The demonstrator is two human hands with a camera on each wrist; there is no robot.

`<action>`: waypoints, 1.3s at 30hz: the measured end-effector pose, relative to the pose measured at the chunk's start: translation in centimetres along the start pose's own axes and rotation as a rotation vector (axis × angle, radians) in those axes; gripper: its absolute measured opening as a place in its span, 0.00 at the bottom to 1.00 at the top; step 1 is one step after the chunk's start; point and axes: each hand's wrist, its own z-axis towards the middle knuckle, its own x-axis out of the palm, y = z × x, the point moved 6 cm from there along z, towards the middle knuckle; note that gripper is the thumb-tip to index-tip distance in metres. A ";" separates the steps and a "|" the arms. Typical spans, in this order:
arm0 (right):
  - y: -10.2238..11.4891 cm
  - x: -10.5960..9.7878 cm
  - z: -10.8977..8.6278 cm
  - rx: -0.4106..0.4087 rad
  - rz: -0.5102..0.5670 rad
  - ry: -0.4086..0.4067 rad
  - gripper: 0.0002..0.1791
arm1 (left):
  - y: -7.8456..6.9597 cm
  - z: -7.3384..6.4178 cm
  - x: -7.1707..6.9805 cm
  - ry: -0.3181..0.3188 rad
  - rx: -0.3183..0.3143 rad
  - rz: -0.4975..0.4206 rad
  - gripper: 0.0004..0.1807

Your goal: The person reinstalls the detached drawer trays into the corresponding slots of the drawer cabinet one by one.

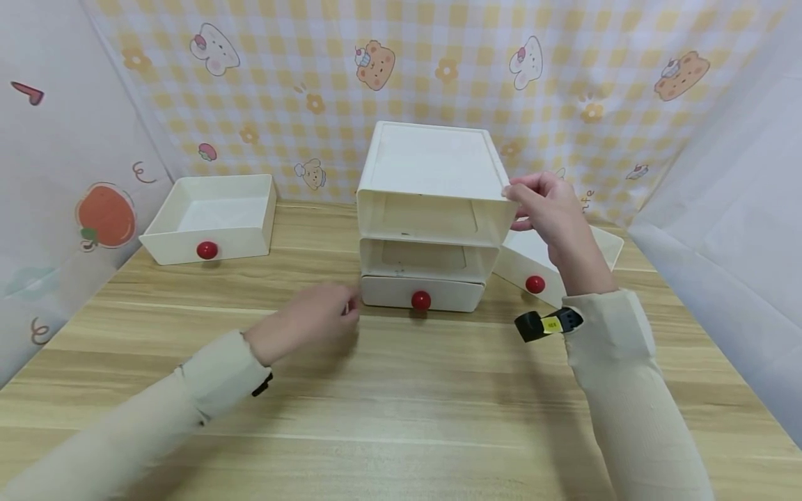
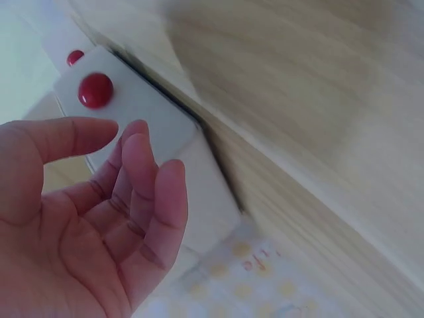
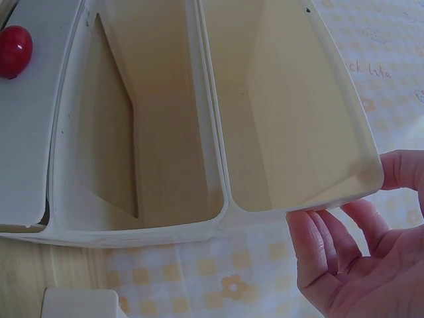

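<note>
A white drawer cabinet (image 1: 432, 160) stands in the middle of the table. Its upper two slots hold no drawers; the bottom slot has a white drawer (image 1: 454, 295) with a red knob (image 1: 421, 300). At the cabinet's top right front corner, my right hand (image 1: 546, 209) grips the edge; in the right wrist view the thumb lies on the top and the fingers (image 3: 311, 248) against the side wall. My left hand (image 1: 310, 313) is close beside the cabinet's lower left corner. Its fingers are loosely bent around nothing in the left wrist view.
A loose white drawer (image 1: 244, 240) with a red knob sits at the back left. Another drawer (image 1: 526, 254) lies angled to the right of the cabinet, partly behind my right hand. A checked curtain (image 1: 276, 90) hangs behind the wooden table (image 1: 401, 410).
</note>
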 end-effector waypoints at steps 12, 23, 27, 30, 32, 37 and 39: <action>0.1 0.2 0.1 -0.018 -0.051 0.007 0.10 | 7.7 -1.4 -3.1 -0.020 -0.152 -0.017 0.08; 0.1 0.2 -0.1 -0.020 -0.046 0.010 0.09 | 17.5 -4.2 -8.7 -0.384 -0.331 0.081 0.13; 0.0 0.1 -0.2 -0.020 -0.042 0.005 0.08 | 20.6 -5.6 -10.5 -0.528 -0.424 0.057 0.17; 0.0 0.0 -0.2 -0.019 -0.040 0.002 0.08 | 22.5 -6.4 -11.3 -0.567 -0.499 0.013 0.22; 0.0 0.0 -0.2 -0.018 -0.042 0.000 0.08 | 23.6 -6.8 -11.5 -0.563 -0.552 -0.026 0.26; 0.1 0.0 -0.2 -0.020 -0.048 -0.004 0.08 | 25.6 -7.7 -11.2 -0.494 -0.661 -0.103 0.32; 0.1 0.1 -0.1 -0.022 -0.046 -0.002 0.08 | 26.1 -8.1 -11.0 -0.478 -0.689 -0.123 0.30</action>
